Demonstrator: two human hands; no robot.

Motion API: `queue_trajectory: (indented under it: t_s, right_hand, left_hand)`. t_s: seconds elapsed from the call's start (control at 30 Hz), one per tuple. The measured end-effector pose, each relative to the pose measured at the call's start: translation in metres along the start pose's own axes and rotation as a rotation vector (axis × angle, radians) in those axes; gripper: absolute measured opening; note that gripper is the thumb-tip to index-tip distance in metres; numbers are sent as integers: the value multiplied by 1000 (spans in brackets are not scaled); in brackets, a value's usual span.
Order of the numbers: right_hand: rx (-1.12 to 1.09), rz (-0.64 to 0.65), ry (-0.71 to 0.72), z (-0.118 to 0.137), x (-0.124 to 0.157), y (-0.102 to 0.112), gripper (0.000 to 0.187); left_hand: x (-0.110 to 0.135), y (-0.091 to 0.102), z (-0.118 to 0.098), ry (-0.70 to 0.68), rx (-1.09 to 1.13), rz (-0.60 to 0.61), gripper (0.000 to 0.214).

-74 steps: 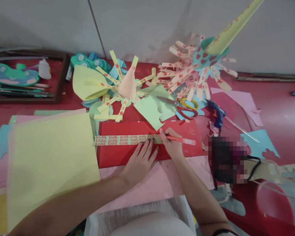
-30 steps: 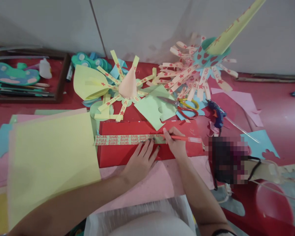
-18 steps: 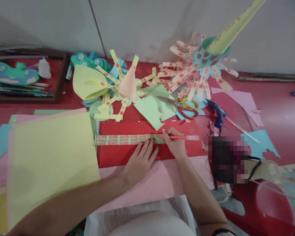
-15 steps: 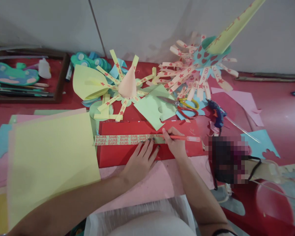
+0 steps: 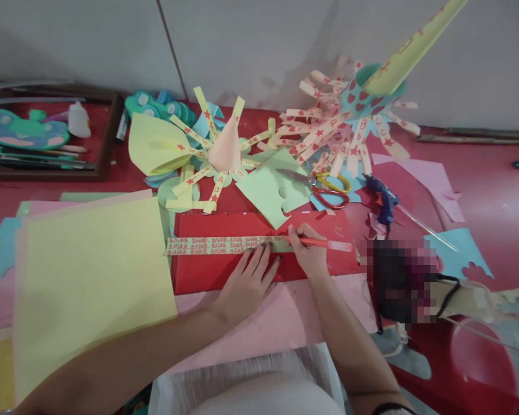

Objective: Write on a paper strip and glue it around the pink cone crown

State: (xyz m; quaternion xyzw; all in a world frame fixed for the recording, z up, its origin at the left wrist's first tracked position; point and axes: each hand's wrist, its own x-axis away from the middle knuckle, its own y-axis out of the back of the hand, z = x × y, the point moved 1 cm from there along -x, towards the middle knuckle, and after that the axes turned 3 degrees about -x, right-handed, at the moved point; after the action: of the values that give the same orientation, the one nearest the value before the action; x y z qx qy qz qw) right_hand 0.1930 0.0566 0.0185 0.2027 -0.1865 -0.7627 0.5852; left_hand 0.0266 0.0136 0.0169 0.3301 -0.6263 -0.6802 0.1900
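A pale green paper strip [image 5: 225,246], covered with rows of red handwriting, lies across a red board [image 5: 216,274]. My left hand [image 5: 246,282] rests flat, its spread fingertips pressing on the lower edge of the strip. In my right hand [image 5: 310,253] is a red pen [image 5: 335,245], pinched between thumb and fingers. The pen's tip meets the strip near its right end, which my right hand partly hides. Below the board lies a pink sheet [image 5: 259,323].
Scissors [image 5: 328,190] lie on a cut green sheet [image 5: 263,184] behind the board, with a glue gun [image 5: 383,202] to the right. Paper-cone crafts [image 5: 225,147] stand near the wall. A yellow paper stack [image 5: 90,288] and a wooden tray [image 5: 106,138] are at left.
My right hand and the pen have shifted very slightly right along the strip. My left hand has stayed in place.
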Motion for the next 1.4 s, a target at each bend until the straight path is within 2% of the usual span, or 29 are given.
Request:
queue_trajectory:
  t_s: [0.47, 0.63, 0.8, 0.93, 1.23, 1.4]
  right_hand:
    - [-5, 18, 4, 0, 0, 0, 35]
    - [-16, 3, 10, 0, 0, 1, 36]
    - [-141, -50, -113, -1, 1, 1, 38]
    - [-191, -67, -153, 2, 1, 1, 40]
    - [-54, -30, -82, 2, 1, 0, 42]
    - [-53, -16, -78, 1, 0, 1, 42]
  left_hand:
    - [1, -1, -1, 5, 43, 41, 41]
    - [0, 0, 0, 4, 25, 15, 40]
    - [1, -2, 0, 5, 36, 27, 41]
    - [1, -2, -1, 4, 41, 43, 41]
    - [0, 0, 0, 1, 26, 39, 41]
    - [0, 0, 0, 0, 18, 17, 40]
